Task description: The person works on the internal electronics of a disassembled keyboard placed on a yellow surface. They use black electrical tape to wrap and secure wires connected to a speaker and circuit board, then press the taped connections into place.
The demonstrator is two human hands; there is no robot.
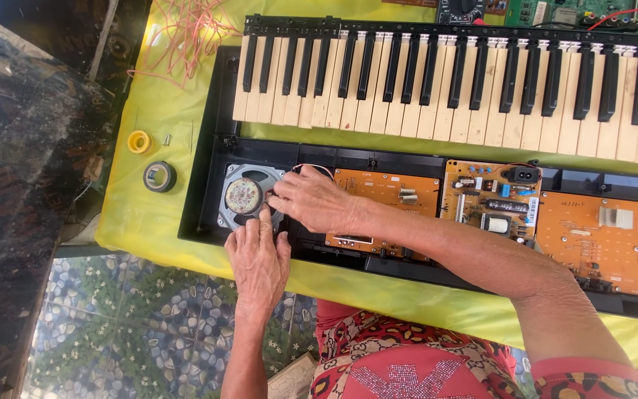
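An opened electronic keyboard lies on a yellow-green cloth [164,222]. Its black case bottom [201,214] holds a round speaker [243,196] at the left end. My left hand [258,258] rests at the speaker's near edge, fingertips touching its frame. My right hand [310,199] reaches across from the right and pinches at the speaker's right side, where thin wires run; what it pinches is hidden. The key bed [452,81] with white and black keys lies behind the case.
Orange circuit boards [389,196] [599,240] and a power board [492,199] sit in the case to the right. A yellow ring [139,141], a small screw [166,138] and a round black part [159,176] lie left. Red wires [186,33] are piled at the back.
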